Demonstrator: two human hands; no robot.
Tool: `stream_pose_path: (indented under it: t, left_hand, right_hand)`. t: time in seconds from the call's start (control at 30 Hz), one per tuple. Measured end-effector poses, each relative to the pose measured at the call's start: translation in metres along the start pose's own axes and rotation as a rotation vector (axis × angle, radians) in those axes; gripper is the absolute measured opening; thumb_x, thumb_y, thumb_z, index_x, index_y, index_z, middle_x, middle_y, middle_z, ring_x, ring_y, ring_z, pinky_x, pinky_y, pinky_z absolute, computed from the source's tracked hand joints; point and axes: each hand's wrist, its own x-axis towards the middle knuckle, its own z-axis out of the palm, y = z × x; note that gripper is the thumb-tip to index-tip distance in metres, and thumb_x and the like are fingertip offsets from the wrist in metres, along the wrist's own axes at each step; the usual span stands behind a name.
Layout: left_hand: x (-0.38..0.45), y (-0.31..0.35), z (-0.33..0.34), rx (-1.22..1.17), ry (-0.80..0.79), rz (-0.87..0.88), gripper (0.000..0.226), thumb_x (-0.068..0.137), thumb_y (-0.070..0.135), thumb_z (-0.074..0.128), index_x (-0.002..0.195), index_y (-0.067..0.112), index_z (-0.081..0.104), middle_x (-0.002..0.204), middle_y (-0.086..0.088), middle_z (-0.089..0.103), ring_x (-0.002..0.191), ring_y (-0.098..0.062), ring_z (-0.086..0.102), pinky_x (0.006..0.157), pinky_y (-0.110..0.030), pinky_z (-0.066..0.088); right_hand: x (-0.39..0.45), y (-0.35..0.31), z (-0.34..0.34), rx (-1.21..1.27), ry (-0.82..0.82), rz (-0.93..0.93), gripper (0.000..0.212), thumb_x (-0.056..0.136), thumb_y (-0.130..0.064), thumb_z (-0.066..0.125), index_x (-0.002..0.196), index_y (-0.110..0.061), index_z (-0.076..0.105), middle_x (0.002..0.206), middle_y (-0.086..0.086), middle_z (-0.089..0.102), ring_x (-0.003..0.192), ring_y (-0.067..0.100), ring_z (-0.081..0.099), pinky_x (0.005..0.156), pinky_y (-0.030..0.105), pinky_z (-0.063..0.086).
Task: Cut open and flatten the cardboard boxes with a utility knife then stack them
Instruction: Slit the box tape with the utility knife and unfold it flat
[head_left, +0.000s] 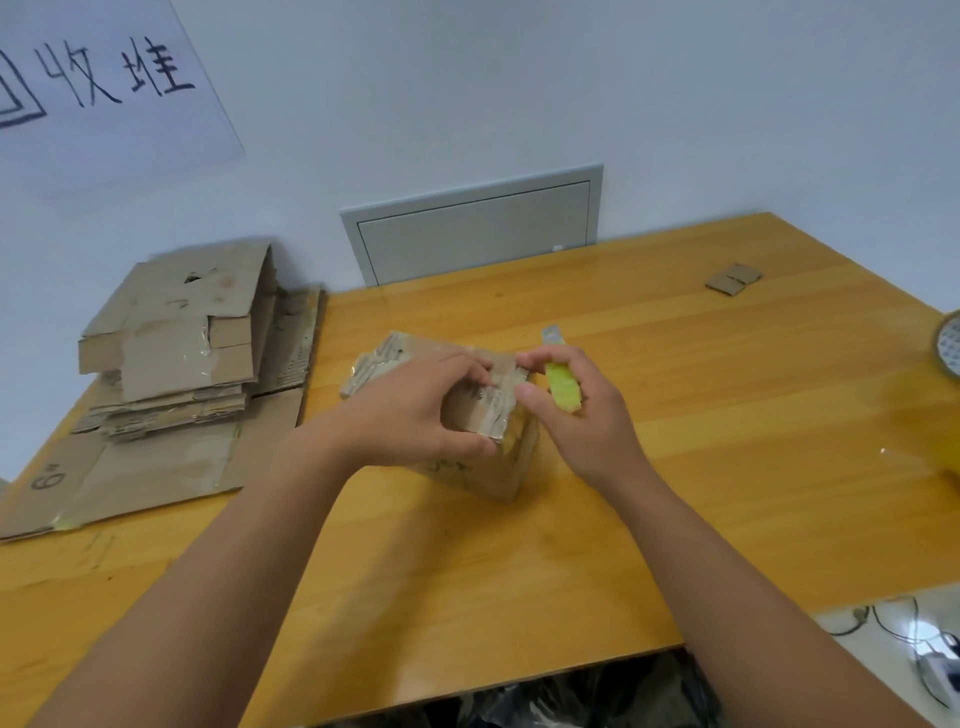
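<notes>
Left hand (415, 410) covers most of the small cardboard box (467, 415) mid-table, so the top face is largely hidden; fingers curl over the taped top flap, thumb low on the near side, gripping it. Right hand (576, 410) is clamped round the yellow-green utility knife (561, 384), handle in the curled fingers, grey tip sticking out past the knuckles toward the wall. Blade itself is too blurred to tell whether it's extended. Right fingertips meet the box's right top edge next to the left hand's fingers.

Box: brown corrugated, still standing as a box on the table (675, 467), top flaps wrapped in shiny clear tape, torn fluting showing on the far left flap. Dark marking on the near wall is unreadable.

Stack of flattened boxes (176, 358) sits at the table's left end, well apart from the box, resting on one large flattened sheet (130, 478) with a "6" mark; sheet runs off the left frame edge.

Small cardboard scrap (733, 279) lies near the far right corner. Roll of tape (949, 343) at the right edge is cut off by the frame. Yellow smear below it is too blurred to identify. Wall panel (472, 228) sits behind the table, partly hidden by its far edge.
</notes>
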Motion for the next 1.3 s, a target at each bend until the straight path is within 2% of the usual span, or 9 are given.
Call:
stream_pose_path:
  t: [0.1, 0.2, 0.3, 0.47, 0.8, 0.93, 1.07, 1.2, 1.3]
  left_hand:
    - [-0.001, -0.001, 0.005, -0.013, 0.045, -0.022, 0.075, 0.064, 0.076, 0.066, 0.125, 0.035, 0.049, 0.139, 0.015, 0.049, 0.125, -0.008, 0.046, 0.102, -0.033, 0.04]
    - [-0.004, -0.001, 0.012, -0.065, 0.063, -0.033, 0.077, 0.06, 0.084, 0.052, 0.123, 0.041, 0.047, 0.146, 0.02, 0.042, 0.133, -0.003, 0.038, 0.105, -0.032, 0.037]
    - [-0.005, -0.001, 0.015, -0.064, 0.061, -0.026, 0.082, 0.062, 0.084, 0.048, 0.128, 0.037, 0.046, 0.148, 0.023, 0.035, 0.132, 0.003, 0.032, 0.1, -0.026, 0.033]
    - [-0.004, -0.002, 0.014, -0.109, 0.061, -0.028, 0.078, 0.061, 0.085, 0.047, 0.124, 0.038, 0.045, 0.145, 0.02, 0.04, 0.129, 0.001, 0.035, 0.097, -0.025, 0.033]
    - [-0.005, -0.003, 0.015, -0.117, 0.101, 0.019, 0.078, 0.064, 0.082, 0.05, 0.125, 0.032, 0.049, 0.132, 0.017, 0.047, 0.113, 0.009, 0.033, 0.098, -0.021, 0.026]
    - [-0.005, -0.003, 0.015, -0.129, 0.099, 0.022, 0.075, 0.065, 0.081, 0.052, 0.123, 0.033, 0.049, 0.133, 0.016, 0.048, 0.118, 0.005, 0.036, 0.098, -0.022, 0.027]
    - [-0.005, -0.004, 0.015, -0.135, 0.094, 0.012, 0.073, 0.063, 0.081, 0.053, 0.119, 0.035, 0.048, 0.136, 0.014, 0.049, 0.121, -0.002, 0.04, 0.089, -0.011, 0.03]
    - [-0.003, -0.005, 0.015, -0.14, 0.087, 0.001, 0.072, 0.061, 0.084, 0.053, 0.116, 0.038, 0.047, 0.136, 0.009, 0.052, 0.126, -0.011, 0.045, 0.094, -0.029, 0.038]
    - [-0.003, -0.004, 0.015, -0.145, 0.087, 0.002, 0.072, 0.061, 0.084, 0.053, 0.116, 0.038, 0.047, 0.136, 0.009, 0.053, 0.127, -0.012, 0.045, 0.098, -0.032, 0.039]
  right_hand:
    - [0.0, -0.005, -0.006, 0.052, 0.061, 0.033, 0.015, 0.096, -0.027, 0.063, 0.11, -0.032, 0.06, 0.109, -0.011, 0.07, 0.098, -0.005, 0.062, 0.079, 0.017, 0.049]
    - [-0.005, -0.009, -0.013, 0.205, 0.123, 0.063, 0.026, 0.093, -0.029, 0.054, 0.118, -0.025, 0.058, 0.095, -0.012, 0.071, 0.09, 0.006, 0.065, 0.073, 0.02, 0.047]
    - [-0.011, -0.01, -0.018, 0.345, 0.029, 0.094, 0.031, 0.089, -0.022, 0.045, 0.119, -0.023, 0.054, 0.077, -0.001, 0.067, 0.08, 0.017, 0.061, 0.067, 0.026, 0.046]
    - [-0.015, -0.01, -0.019, 0.264, 0.044, 0.065, 0.011, 0.099, -0.011, 0.056, 0.108, -0.011, 0.063, 0.065, 0.001, 0.061, 0.065, 0.013, 0.058, 0.061, 0.022, 0.045]
    - [0.004, -0.012, -0.034, 0.148, -0.098, 0.027, 0.014, 0.099, -0.015, 0.057, 0.102, -0.013, 0.071, 0.064, 0.002, 0.059, 0.064, 0.016, 0.054, 0.061, 0.026, 0.045]
    - [0.013, -0.011, -0.04, 0.062, -0.171, -0.026, 0.024, 0.1, -0.013, 0.056, 0.095, 0.005, 0.07, 0.065, -0.01, 0.062, 0.068, 0.008, 0.058, 0.066, 0.026, 0.046]
    - [0.018, -0.01, -0.042, 0.019, -0.241, -0.065, 0.033, 0.101, -0.013, 0.054, 0.09, 0.016, 0.066, 0.071, -0.019, 0.065, 0.071, 0.005, 0.06, 0.068, 0.026, 0.048]
    - [0.018, -0.01, -0.039, 0.032, -0.252, -0.049, 0.029, 0.101, -0.013, 0.054, 0.096, 0.012, 0.068, 0.071, -0.015, 0.066, 0.067, 0.009, 0.06, 0.066, 0.027, 0.049]
    - [0.019, -0.012, -0.039, 0.049, -0.272, -0.059, 0.017, 0.101, -0.012, 0.054, 0.103, -0.008, 0.07, 0.067, 0.001, 0.062, 0.065, 0.013, 0.058, 0.064, 0.026, 0.048]
